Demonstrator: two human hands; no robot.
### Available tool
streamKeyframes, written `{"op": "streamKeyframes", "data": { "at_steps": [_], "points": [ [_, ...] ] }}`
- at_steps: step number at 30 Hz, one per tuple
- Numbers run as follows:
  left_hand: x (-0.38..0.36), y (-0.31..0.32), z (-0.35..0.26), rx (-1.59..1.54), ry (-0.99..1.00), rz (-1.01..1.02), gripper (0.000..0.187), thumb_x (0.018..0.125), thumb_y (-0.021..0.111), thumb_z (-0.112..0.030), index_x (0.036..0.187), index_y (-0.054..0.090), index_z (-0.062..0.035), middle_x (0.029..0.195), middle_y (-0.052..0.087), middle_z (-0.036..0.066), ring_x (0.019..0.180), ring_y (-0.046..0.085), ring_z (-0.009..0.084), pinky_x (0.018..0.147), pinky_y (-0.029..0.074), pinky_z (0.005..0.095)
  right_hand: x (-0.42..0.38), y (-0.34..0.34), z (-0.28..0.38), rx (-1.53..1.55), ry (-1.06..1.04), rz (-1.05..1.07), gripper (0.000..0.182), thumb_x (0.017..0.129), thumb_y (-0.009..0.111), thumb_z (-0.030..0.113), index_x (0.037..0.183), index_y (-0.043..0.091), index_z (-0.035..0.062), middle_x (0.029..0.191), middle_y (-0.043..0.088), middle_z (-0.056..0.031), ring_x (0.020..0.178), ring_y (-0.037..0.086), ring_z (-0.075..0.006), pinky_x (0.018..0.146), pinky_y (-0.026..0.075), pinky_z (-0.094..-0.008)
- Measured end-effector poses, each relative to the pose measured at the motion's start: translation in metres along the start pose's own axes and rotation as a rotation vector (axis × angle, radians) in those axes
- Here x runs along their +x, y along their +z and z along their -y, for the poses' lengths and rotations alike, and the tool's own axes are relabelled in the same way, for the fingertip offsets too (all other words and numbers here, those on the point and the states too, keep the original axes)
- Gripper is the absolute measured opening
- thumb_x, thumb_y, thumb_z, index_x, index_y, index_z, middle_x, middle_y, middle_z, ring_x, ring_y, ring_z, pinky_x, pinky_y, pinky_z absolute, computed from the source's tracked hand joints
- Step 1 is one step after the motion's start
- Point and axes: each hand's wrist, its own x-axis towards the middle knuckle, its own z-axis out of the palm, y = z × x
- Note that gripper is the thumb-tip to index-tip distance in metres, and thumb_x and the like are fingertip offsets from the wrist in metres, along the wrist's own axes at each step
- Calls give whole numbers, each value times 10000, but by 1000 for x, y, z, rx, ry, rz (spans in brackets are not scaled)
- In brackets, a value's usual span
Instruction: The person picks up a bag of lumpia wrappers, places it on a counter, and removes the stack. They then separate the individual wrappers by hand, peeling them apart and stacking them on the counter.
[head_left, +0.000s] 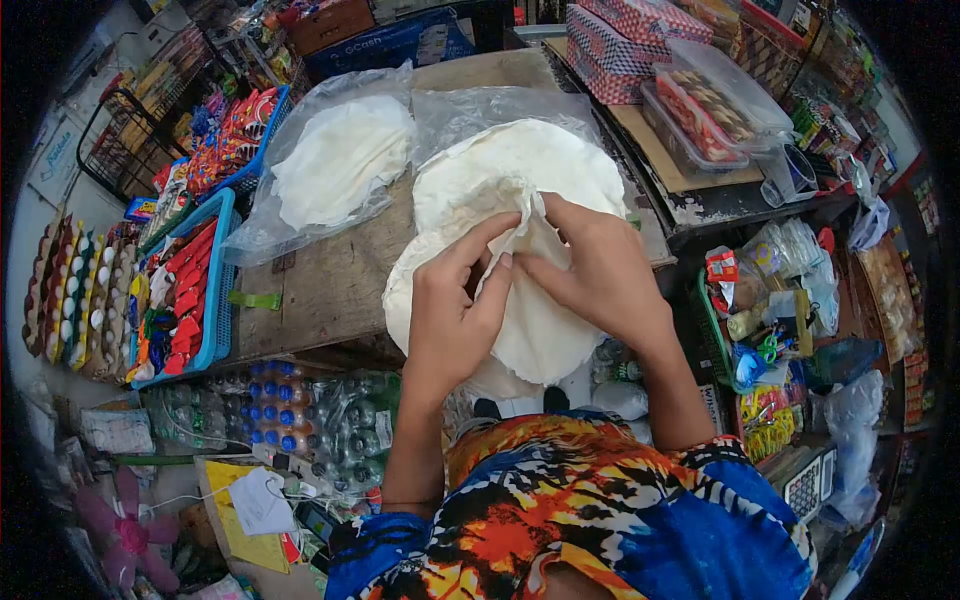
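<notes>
Several thin white round wrappers lie in an overlapping pile at the table's front edge, partly over clear plastic. My left hand pinches a raised fold of one wrapper between thumb and fingers. Close beside it, my right hand grips the same fold from the other side, with its thumb near the left fingertips. The lower part of the wrappers hangs over the edge toward my body. Further left, another stack of wrappers rests on a clear plastic bag.
The wooden table has a green strip on it. Blue baskets of packets stand left, beside egg trays. Plastic food boxes are at the back right. A green basket sits right; bottles are below.
</notes>
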Motion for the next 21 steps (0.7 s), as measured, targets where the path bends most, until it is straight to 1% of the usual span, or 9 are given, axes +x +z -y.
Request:
{"op": "streamKeyframes", "data": {
  "at_steps": [1,2,4,7,11,14,17,19,21],
  "points": [
    [-1,-1,0,33,4,-6,359,832,570,-19,1187,620,-21,797,570,-4,690,446,57,629,382,211,1,0,-2,0,-3,1,366,766,691,237,1065,625,37,859,655,-187,805,649,-342,685,494,-411],
    [-3,-4,0,34,3,-11,359,832,570,-19,1187,620,-21,797,570,-4,690,446,57,629,382,211,2,0,-7,52,44,-37,310,769,685,224,1010,647,32,809,653,-190,758,650,-341,665,496,-413],
    [-6,-11,2,54,-25,-44,357,825,574,-12,1177,629,-39,694,451,-46,624,365,46,550,307,209,5,-1,-9,172,134,-97,199,777,674,199,865,688,21,706,641,-198,646,647,-338,615,500,-414],
    [-6,-15,7,57,-26,-65,360,815,578,-2,1168,635,-49,658,395,-58,605,346,44,530,284,213,4,1,-13,196,143,-88,222,777,676,201,915,678,29,765,663,-187,664,651,-330,629,507,-398],
    [-7,-7,6,28,-26,-83,366,807,580,4,1164,638,-52,652,388,-57,598,345,50,527,288,219,4,12,-4,148,33,-198,254,765,689,216,940,662,34,768,669,-157,677,648,-327,634,506,-396],
    [-7,0,0,134,46,-71,376,800,577,8,1163,641,-67,637,383,-56,579,360,48,516,294,221,5,18,2,-29,-83,-261,252,753,700,228,917,650,43,705,630,-135,708,642,-328,637,497,-403],
    [-7,-2,2,153,70,-106,394,793,560,21,1166,642,-76,628,374,-58,575,357,46,511,299,225,7,13,-11,25,-24,-258,229,762,694,216,884,651,27,702,630,-157,685,639,-336,620,492,-406],
    [-9,-15,10,156,11,-95,405,789,546,16,1175,638,-68,673,445,-45,619,412,47,551,345,209,8,10,-20,147,27,-269,199,772,682,174,860,654,-1,716,637,-187,648,641,-326,592,489,-376],
    [-9,-22,23,-13,-7,-238,427,754,559,-22,1169,639,-84,642,467,53,575,443,115,543,390,265,7,8,-29,187,176,-327,177,780,662,130,870,656,-22,713,648,-192,597,650,-252,575,486,-329]
  ]
}}
